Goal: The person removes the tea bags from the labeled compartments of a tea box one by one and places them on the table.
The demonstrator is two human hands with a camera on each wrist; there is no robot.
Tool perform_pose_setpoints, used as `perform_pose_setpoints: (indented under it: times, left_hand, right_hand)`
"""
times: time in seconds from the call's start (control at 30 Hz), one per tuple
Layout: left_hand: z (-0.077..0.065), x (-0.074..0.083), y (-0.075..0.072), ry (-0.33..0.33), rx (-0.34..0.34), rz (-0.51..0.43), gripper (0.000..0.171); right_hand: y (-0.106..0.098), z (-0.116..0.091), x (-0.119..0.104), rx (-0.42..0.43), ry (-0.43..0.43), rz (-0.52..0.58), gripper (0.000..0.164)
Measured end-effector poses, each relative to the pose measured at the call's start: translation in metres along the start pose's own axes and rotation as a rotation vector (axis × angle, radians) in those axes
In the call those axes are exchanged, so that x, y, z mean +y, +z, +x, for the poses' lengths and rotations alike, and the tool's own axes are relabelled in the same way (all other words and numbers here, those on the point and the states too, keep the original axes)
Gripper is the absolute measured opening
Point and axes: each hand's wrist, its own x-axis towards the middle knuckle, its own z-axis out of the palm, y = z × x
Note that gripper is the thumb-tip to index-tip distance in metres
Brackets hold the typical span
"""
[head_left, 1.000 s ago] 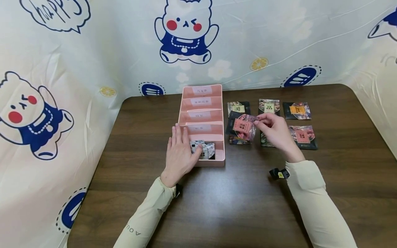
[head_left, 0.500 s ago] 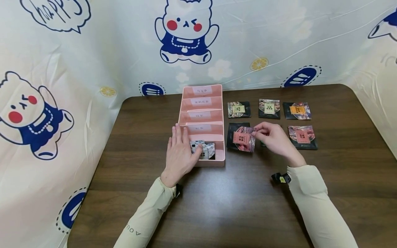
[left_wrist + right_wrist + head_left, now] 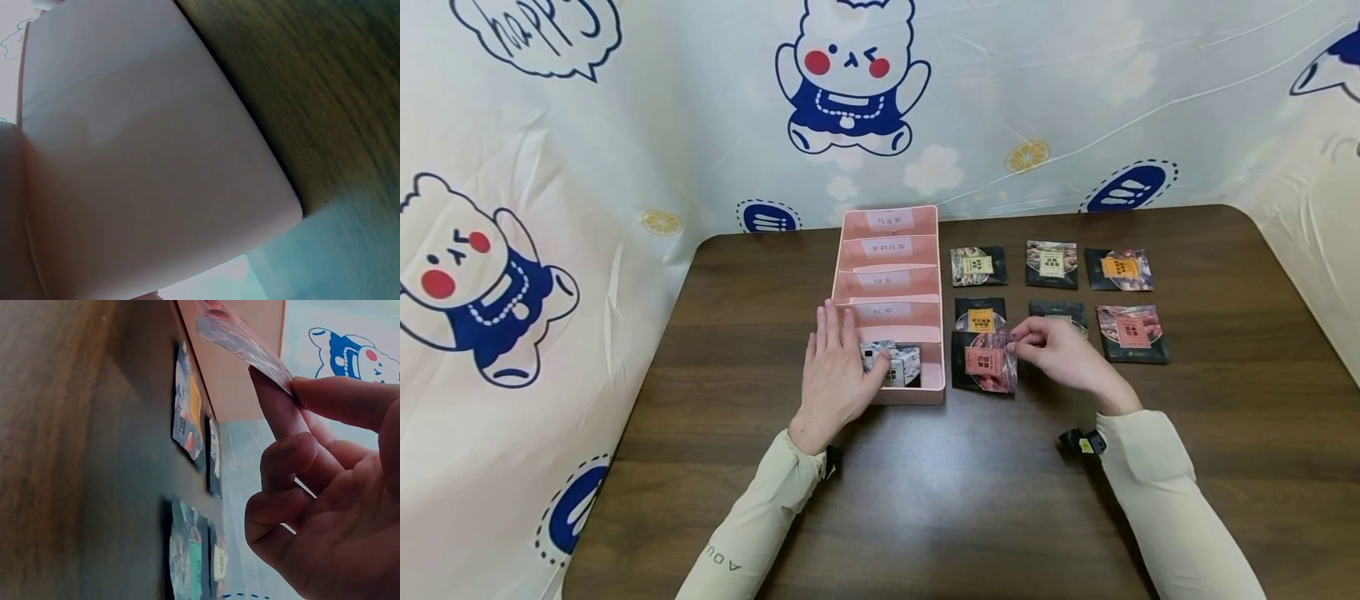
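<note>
My right hand (image 3: 1067, 354) pinches the right edge of a dark tea sachet with a pink label (image 3: 983, 362). In the right wrist view, thumb and forefinger hold this sachet (image 3: 250, 347) up off the table. It overlaps an orange-labelled sachet (image 3: 981, 315) in the head view. My left hand (image 3: 837, 367) rests flat along the left rim of a long pink divided box (image 3: 931, 392), its fingers straight. Grey-white patterned sachets (image 3: 906, 364) lie in the box's nearest compartment, partly under the left thumb. The left wrist view is mostly the box's outer wall (image 3: 144, 162).
Right of the box, sachets lie in two rows: a pale-labelled one (image 3: 977, 266), a light-green one (image 3: 1051, 264), an orange one (image 3: 1120, 269), and a pink one (image 3: 1132, 333). Another sachet (image 3: 1060, 312) is partly behind the right hand. A printed cloth (image 3: 700, 125) hangs behind the brown table (image 3: 880, 500).
My right hand has drawn the pink-labelled sachet toward the near side, uncovering the orange-labelled one beneath. The left hand has stayed on the box.
</note>
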Motion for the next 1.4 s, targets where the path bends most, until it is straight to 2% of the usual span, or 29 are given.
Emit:
perform_pose_setpoints:
  times: [0.17, 0.53, 0.83, 1.17, 1.4]
  left_hand:
    - [0.000, 0.000, 0.000, 0.003, 0.008, -0.003, 0.085]
    - [0.000, 0.000, 0.004, 0.008, 0.049, 0.007, 0.085]
    - [0.000, 0.000, 0.004, 0.009, 0.046, 0.008, 0.084]
    - [0.000, -0.002, 0.005, 0.011, 0.041, 0.012, 0.084]
    - [0.000, -0.002, 0.005, 0.007, 0.037, 0.013, 0.084]
  right_hand:
    - [0.003, -0.001, 0.005, -0.032, -0.002, -0.001, 0.015]
    - [0.012, -0.006, 0.009, -0.064, 0.055, -0.024, 0.014]
    - [0.016, -0.005, 0.014, -0.051, 0.078, -0.050, 0.016]
    - [0.019, -0.004, 0.016, -0.065, 0.117, -0.048, 0.027]
    - [0.020, -0.002, 0.014, -0.071, 0.125, -0.058, 0.024]
